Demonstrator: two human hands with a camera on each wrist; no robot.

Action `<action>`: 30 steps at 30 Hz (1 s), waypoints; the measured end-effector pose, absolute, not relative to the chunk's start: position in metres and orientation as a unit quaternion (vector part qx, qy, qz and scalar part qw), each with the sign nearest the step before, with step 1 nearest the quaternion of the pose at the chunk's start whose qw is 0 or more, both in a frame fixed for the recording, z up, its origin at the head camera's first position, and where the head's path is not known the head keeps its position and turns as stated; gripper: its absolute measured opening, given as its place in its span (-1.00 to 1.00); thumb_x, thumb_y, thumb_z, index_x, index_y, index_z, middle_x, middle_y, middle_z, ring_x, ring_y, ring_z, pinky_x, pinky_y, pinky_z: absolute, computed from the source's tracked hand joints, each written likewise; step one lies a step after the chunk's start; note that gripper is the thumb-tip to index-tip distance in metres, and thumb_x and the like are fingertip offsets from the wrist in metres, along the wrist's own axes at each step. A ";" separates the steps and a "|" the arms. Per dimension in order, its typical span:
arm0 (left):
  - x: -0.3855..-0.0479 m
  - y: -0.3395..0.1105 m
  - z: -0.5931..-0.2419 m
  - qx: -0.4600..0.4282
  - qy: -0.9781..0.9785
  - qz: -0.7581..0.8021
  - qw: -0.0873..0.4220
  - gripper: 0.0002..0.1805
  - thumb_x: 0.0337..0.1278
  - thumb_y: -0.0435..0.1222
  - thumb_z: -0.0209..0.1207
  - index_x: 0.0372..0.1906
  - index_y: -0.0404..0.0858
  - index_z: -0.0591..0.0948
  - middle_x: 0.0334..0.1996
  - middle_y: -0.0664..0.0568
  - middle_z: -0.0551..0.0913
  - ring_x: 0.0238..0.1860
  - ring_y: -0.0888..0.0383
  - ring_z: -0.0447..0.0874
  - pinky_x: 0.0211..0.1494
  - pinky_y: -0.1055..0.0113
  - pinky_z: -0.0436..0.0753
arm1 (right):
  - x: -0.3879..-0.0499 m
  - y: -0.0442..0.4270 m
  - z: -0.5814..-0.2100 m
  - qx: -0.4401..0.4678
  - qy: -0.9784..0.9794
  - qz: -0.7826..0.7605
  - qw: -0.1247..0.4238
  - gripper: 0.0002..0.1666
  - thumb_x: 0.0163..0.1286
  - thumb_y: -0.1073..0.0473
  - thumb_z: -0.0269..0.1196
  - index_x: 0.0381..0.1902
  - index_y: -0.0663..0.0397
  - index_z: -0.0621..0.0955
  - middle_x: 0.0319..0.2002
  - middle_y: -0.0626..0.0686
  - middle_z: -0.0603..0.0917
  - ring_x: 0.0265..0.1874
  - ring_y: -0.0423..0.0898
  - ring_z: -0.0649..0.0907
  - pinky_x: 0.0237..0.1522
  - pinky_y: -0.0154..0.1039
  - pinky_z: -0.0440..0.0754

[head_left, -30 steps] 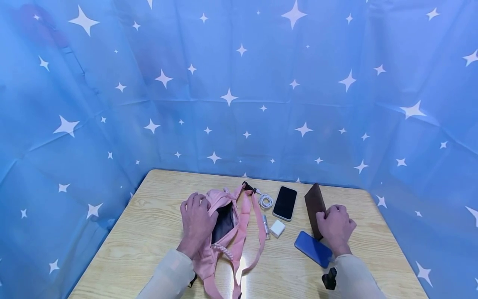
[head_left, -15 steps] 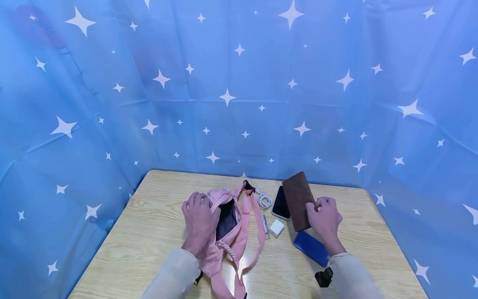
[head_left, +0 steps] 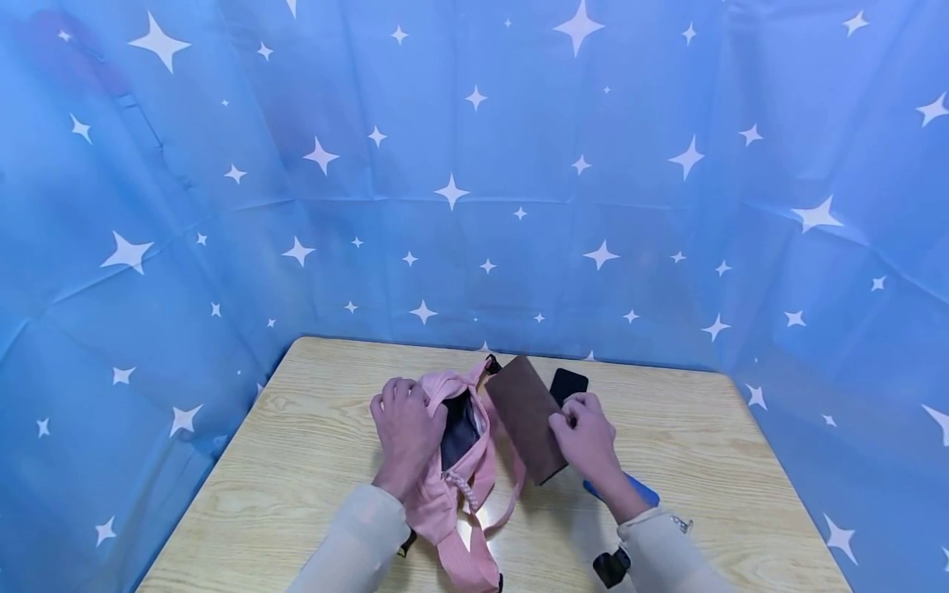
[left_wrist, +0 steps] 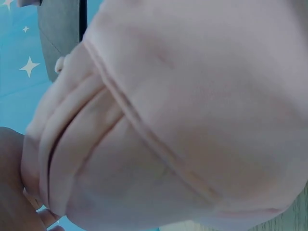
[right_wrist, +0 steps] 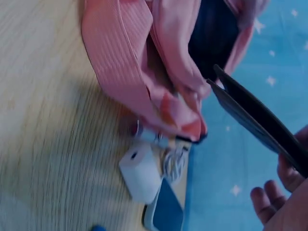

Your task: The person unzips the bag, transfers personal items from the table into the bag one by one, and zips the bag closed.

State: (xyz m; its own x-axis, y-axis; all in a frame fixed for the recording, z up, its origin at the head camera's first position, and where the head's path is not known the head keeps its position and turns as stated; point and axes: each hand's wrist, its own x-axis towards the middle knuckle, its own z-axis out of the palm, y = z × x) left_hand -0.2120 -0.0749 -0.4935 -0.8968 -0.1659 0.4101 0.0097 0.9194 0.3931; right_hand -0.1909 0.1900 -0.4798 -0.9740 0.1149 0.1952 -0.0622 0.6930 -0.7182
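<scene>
My left hand (head_left: 409, 428) grips the left edge of a pink waist bag (head_left: 428, 502), and the bag's mouth gapes to show a dark lining (head_left: 460, 436). In the left wrist view the bag's pale pink cloth (left_wrist: 202, 106) fills most of the picture. Between thumb and fingers, my right hand (head_left: 588, 436) pinches a brown wallet (head_left: 525, 420) by its right edge. The wallet is tilted above the table, just right of the bag's opening and apart from it. Seen edge-on in the right wrist view, the wallet (right_wrist: 255, 115) has its two halves slightly parted.
A black-screened phone (head_left: 568, 384) lies behind my right hand, and a blue flat item (head_left: 643, 492) lies under that wrist. The right wrist view shows a white charger plug (right_wrist: 139, 173), a coiled white cable (right_wrist: 174, 163) and a small clear tube (right_wrist: 150, 134). A starry blue curtain (head_left: 474, 231) surrounds the table (head_left: 311, 461).
My right hand has carried the brown wallet leftward from the right side of the table to beside the bag. My left hand, still gripping the bag, has shifted slightly right.
</scene>
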 end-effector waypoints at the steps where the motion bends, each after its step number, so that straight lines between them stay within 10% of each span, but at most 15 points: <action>1: -0.212 -0.074 -0.494 0.042 -0.954 -0.195 0.223 -0.71 -0.01 -0.05 0.23 -0.48 -0.20 0.55 -0.05 -0.12 0.61 0.23 -0.10 0.37 0.26 -0.06 0.27 | -0.190 0.186 -0.481 -0.008 -0.913 0.391 0.115 -0.75 0.20 0.18 0.10 -0.65 0.03 0.37 0.03 0.09 0.51 0.02 0.01 0.54 0.07 0.22 0.24; 30: -0.195 -0.062 -0.501 -0.015 -0.958 -0.203 0.201 -0.72 0.02 -0.08 0.20 -0.61 -0.16 0.57 -0.07 -0.03 0.61 0.25 -0.07 0.39 0.24 -0.08 0.28 | -0.195 0.129 -0.488 -0.075 -0.907 0.410 0.055 -0.73 0.27 0.12 0.06 -0.61 0.06 0.43 0.01 0.10 0.49 0.07 0.04 0.52 0.09 0.23 0.26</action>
